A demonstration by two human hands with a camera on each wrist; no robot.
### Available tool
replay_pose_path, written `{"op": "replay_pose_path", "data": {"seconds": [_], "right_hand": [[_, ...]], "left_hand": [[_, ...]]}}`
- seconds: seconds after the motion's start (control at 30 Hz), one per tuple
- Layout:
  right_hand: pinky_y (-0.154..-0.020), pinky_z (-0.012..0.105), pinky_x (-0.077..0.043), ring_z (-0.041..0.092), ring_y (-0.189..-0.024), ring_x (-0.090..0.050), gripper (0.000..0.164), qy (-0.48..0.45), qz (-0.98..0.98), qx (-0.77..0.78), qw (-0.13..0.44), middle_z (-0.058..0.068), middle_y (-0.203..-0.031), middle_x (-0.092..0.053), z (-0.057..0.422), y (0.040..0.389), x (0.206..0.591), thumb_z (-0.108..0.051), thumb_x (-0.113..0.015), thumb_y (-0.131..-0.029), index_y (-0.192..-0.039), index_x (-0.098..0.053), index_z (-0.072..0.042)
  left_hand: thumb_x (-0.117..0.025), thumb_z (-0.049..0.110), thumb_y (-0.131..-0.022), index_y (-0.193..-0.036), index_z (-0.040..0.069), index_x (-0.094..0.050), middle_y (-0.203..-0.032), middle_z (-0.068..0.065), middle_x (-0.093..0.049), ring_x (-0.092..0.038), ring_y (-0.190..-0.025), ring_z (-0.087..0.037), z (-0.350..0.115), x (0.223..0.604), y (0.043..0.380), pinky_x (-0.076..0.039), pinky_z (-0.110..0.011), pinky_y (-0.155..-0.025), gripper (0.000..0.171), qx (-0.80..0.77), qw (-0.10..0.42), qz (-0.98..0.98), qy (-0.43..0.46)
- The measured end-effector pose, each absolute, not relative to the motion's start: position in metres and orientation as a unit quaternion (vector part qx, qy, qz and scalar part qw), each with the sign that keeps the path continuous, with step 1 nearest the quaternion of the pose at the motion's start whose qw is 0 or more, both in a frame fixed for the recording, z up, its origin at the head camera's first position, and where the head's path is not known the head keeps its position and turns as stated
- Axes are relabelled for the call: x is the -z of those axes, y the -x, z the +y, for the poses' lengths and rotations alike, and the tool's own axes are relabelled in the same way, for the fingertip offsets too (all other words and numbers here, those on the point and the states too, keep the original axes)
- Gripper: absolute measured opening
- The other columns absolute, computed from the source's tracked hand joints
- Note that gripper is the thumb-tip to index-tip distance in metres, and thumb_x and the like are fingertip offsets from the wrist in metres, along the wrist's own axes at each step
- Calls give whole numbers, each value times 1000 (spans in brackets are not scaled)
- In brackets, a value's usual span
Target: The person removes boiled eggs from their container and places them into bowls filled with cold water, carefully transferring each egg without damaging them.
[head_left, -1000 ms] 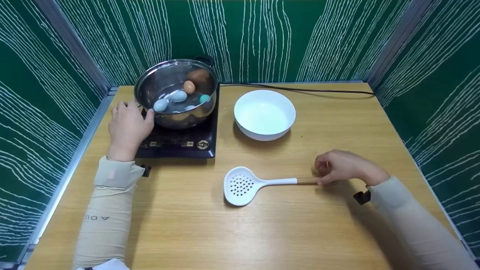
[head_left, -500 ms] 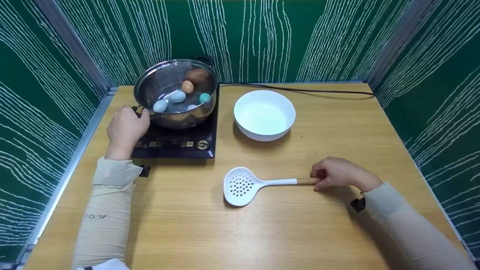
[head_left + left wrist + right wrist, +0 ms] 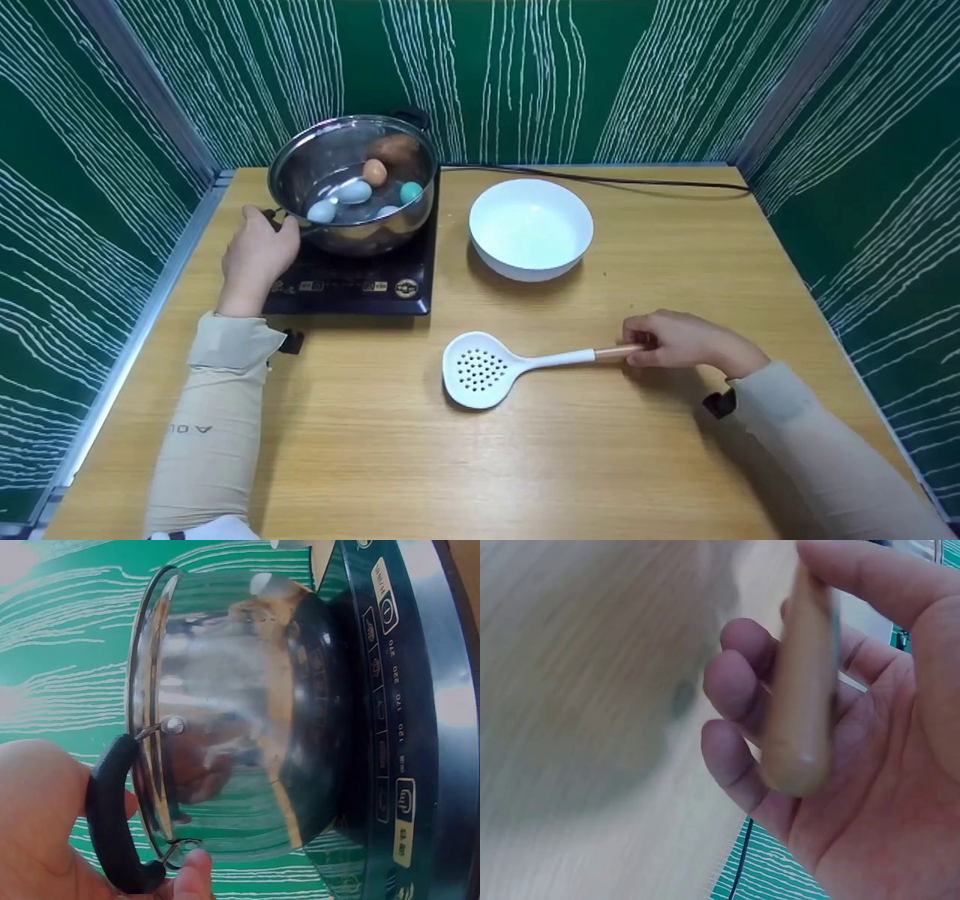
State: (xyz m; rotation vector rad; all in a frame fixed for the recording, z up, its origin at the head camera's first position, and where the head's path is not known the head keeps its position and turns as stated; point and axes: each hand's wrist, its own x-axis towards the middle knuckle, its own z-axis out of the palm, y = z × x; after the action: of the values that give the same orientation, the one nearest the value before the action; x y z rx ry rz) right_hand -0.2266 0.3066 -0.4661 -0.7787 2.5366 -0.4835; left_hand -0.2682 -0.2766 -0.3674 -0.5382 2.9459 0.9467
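My left hand (image 3: 259, 255) holds the black side handle (image 3: 112, 817) of a shiny steel pot (image 3: 360, 238), its fingers curled round it in the left wrist view. Inside the pot lie several eggs: a brown egg (image 3: 375, 172), pale blue ones and a green egg (image 3: 410, 193). Over the table's front half, my right hand (image 3: 686, 341) pinches the wooden handle (image 3: 802, 690) of a white slotted skimmer (image 3: 480, 371) between thumb and fingers. The skimmer's perforated head points left, low over the wood.
The pot stands on a black induction cooker (image 3: 349, 292) at the back left. To its right is a white bowl (image 3: 530, 229). A black cable (image 3: 637, 180) runs along the table's back edge, and green patterned panels (image 3: 525, 82) enclose three sides.
My left hand has settled from beside the pot's rim onto its handle. My right hand has moved a little left and taken hold of the skimmer's handle, tilting its handle end up slightly.
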Motion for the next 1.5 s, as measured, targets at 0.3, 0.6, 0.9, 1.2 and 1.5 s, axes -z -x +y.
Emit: {"op": "replay_pose_path", "data": {"seconds": [0.3,0.6,0.9,1.2,1.5], "right_hand": [[-57,28,-38,13,-64,-49,11,265,921,194,209,-6,-75,-56,302,227,459,-30,-69,-89,-92,-60,-25],[-57,29,-37,13,-63,-48,29,252,930,167,210,-8,-69,-54,291,228,457,-59,-59,-90,-86,-68,-32],[-51,28,-33,10,-54,-43,27,271,937,138,172,-9,-61,-49,282,226,454,-45,-63,-91,-73,-61,-25],[-53,29,-34,13,-58,-46,30,236,952,138,140,-8,-63,-53,278,224,452,-52,-66,-86,-75,-67,-25],[-48,27,-31,9,-52,-42,30,257,949,149,108,-12,-57,-49,278,223,443,-53,-66,-87,-71,-65,-28]], "left_hand": [[-35,47,-97,-147,1,-25,-129,-22,-56,-58,-110,-35,-279,375,271,-45,-48,-93,68,-376,-33,907,184],[-41,33,-93,-122,6,-42,-67,3,-66,-57,-49,-11,-279,382,274,-46,-27,-46,39,-465,-72,861,195],[-43,28,-95,-116,10,-41,-67,3,-63,-54,-48,-11,-276,384,275,-43,-25,-45,28,-521,-88,827,195],[-44,20,-97,-92,12,-42,-64,5,-47,-48,-46,-7,-270,388,278,-36,-21,-42,10,-610,-104,762,189],[-41,18,-98,-99,5,-45,-53,4,-53,-47,-37,-5,-264,388,281,-38,-19,-36,13,-648,-82,729,203]]}}
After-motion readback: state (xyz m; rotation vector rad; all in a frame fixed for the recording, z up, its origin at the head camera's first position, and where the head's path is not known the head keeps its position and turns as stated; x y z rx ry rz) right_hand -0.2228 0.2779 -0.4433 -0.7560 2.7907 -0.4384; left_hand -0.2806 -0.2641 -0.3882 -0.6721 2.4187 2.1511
